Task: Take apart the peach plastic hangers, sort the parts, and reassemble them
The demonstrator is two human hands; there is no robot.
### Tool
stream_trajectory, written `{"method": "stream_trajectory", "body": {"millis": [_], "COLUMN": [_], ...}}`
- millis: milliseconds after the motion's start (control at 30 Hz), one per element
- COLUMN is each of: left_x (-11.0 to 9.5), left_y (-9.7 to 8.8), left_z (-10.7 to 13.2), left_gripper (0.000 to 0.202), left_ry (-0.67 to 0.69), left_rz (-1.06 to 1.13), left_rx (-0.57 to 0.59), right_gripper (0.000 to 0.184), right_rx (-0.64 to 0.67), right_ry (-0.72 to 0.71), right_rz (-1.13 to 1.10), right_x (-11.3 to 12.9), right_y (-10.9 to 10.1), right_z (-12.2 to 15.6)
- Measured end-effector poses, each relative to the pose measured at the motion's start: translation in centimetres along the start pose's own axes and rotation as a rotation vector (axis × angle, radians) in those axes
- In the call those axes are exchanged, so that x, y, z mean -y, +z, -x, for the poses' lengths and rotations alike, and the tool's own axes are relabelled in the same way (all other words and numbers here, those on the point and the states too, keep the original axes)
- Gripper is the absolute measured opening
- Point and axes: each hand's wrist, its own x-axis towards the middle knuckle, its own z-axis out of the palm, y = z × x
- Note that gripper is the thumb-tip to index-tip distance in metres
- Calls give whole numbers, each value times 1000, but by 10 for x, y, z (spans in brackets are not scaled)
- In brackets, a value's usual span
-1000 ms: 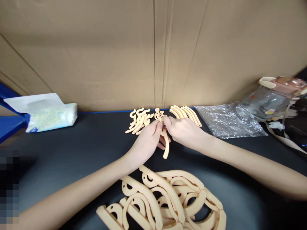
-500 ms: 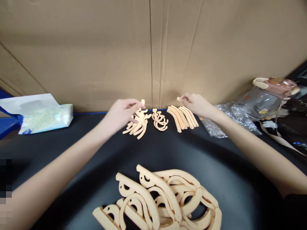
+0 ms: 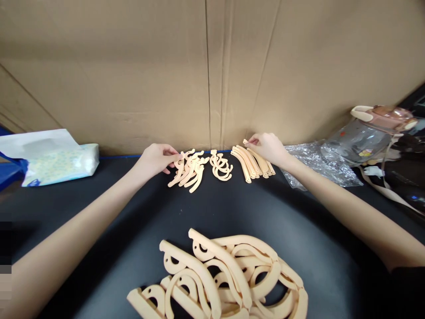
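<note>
My left hand (image 3: 156,158) reaches to the far edge of the black table (image 3: 99,230), its fingertips pinched on a piece at the left pile of small hooked peach parts (image 3: 190,170). My right hand (image 3: 268,147) rests on the row of curved peach strips (image 3: 250,162), fingers pinched on the end of one strip. Between the two lies a small pile of ring-shaped hooks (image 3: 221,165). Close to me sits a heap of large uncut peach frames (image 3: 226,279).
A cardboard wall (image 3: 212,71) closes the back. A tissue pack (image 3: 53,159) lies far left. Crumpled clear plastic bag (image 3: 318,166) and a clear bottle with pink lid (image 3: 375,133) and strap are at the right.
A second ago both hands held one frame together near the middle. They split apart, left to the hooked pile, right to the strips, and have now lowered onto those piles.
</note>
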Motion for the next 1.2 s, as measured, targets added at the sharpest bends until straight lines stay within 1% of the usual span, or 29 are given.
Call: {"method": "stream_trajectory", "body": {"millis": [67, 167, 233, 300, 333, 400, 467, 500, 533, 600, 700, 767, 833, 900, 1000, 1067, 1200], "left_x": [-1, -5, -12, -22, -27, -38, -47, -50, -53, -57, -56, -52, -45, -38, -32, -30, -27], "left_y": [-1, -5, -8, -9, -9, -5, 0, 3, 5, 9, 10, 9, 8, 7, 5, 3, 0], "left_z": [1, 4, 9, 18, 24, 38, 55, 63, 70, 82, 93, 96, 97, 96, 96, 96, 97], "left_gripper": [18, 19, 20, 25, 29, 35, 37, 36, 35, 33, 30, 28, 26, 26, 27, 28, 33], "left_ry": [23, 57, 91, 173, 233, 350, 432, 457, 477, 514, 571, 622, 669, 690, 677, 656, 643], "left_rz": [-76, -212, -295, -389, -443, -503, -495, -486, -477, -455, -416, -430, -486, -535, -540, -527, -498], "left_rx": [-4, -48, -83, -66, -32, 45, 106, 132, 151, 196, 302, 392, 452, 476, 504, 524, 626], "right_gripper": [27, 28, 29, 24, 21, 17, 16, 16, 16, 18, 21, 22, 23, 22, 26, 29, 35], "right_rx": [-24, -87, -174, -273, -322, -394, -399, -376, -320, -254, -217, -199, -175, -135, -47, -6, 47], "right_ry": [5, -14, -77, -158, -195, -257, -328, -371, -442, -574, -696, -733, -742, -731, -699, -670, -646], "right_rz": [-34, -148, -293, -363, -346, -236, -55, 51, 140, 258, 315, 308, 268, 196, 102, 81, 28], "right_x": [-1, 0, 2, 4, 4, 4, -2, -6, -10, -21, -35, -41, -43, -44, -44, -44, -46], "right_y": [-8, -31, -48, -61, -63, -62, -53, -47, -41, -31, -22, -19, -16, -13, -11, -10, -12], "right_z": [-3, -6, -4, 3, 8, 22, 38, 46, 53, 63, 71, 74, 76, 78, 81, 82, 81]}}
